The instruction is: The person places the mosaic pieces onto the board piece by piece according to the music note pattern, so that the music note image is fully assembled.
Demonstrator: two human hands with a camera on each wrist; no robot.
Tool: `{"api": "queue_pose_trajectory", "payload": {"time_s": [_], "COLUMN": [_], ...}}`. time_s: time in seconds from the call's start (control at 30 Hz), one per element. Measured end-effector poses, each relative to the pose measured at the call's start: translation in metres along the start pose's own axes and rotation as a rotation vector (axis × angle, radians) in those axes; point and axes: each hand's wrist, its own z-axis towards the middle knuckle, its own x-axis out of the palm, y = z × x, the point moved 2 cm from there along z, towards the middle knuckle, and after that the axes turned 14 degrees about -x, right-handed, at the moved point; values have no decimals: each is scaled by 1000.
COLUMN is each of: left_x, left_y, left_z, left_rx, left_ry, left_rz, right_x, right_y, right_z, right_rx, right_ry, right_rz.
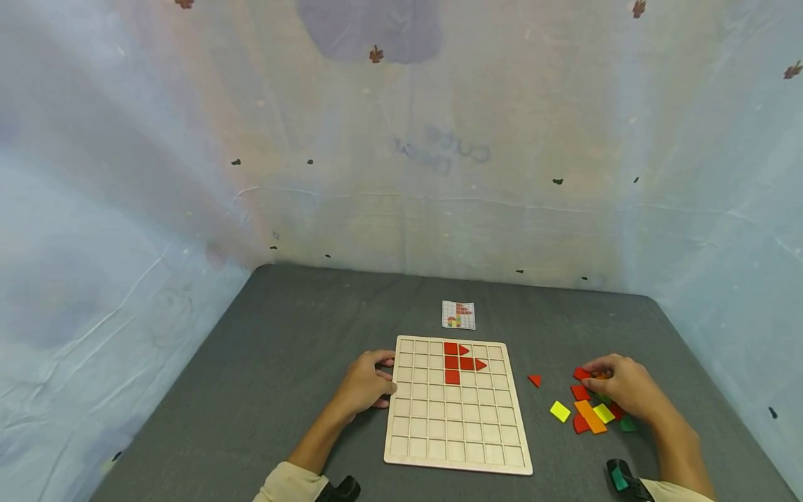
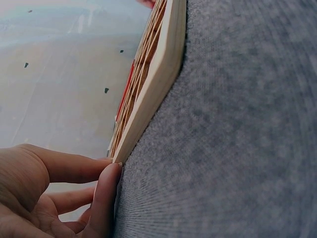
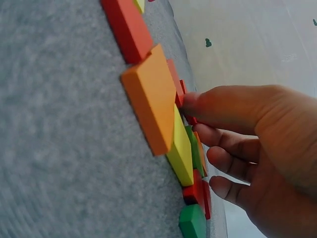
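A pale wooden grid board (image 1: pixel 461 457) lies on the grey table, with several red squares (image 1: pixel 452 362) and red triangles (image 1: pixel 480 364) set in its cells. My left hand (image 1: pixel 366 382) holds the board's left edge between thumb and fingers, seen up close in the left wrist view. On the right, my right hand (image 1: pixel 624 383) reaches over a group of coloured tiles. Its thumb and forefinger pinch a red tile (image 1: pixel 581 374) at the group's far side, its shape partly covered. Under and beside that hand are an orange tile (image 3: pixel 151 96), a yellow tile (image 3: pixel 181 148) and a green tile (image 3: pixel 193 220).
A small printed card (image 1: pixel 459 315) with a coloured grid pattern lies behind the board. Between board and tile group are a loose red triangle (image 1: pixel 534 381) and a yellow square tile (image 1: pixel 560 411). A pale patterned curtain (image 1: pixel 439 230) hangs behind the table.
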Motion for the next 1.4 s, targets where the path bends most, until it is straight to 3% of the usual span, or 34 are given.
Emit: {"api": "queue_pose_trajectory", "payload": {"time_s": [0.47, 0.93, 1.4], "left_x": [0, 0, 0], "left_y": [-2, -3, -2], "left_z": [-3, -3, -2], "left_rx": [27, 21, 19], "left_ry": [21, 22, 14], "left_rz": [-14, -14, -6], "right_x": [2, 14, 30], "right_y": [5, 32, 61], "right_z": [1, 14, 29], "right_rx": [13, -73, -170], "right_ry": [-58, -140, -143], "right_rz": [46, -6, -3]}}
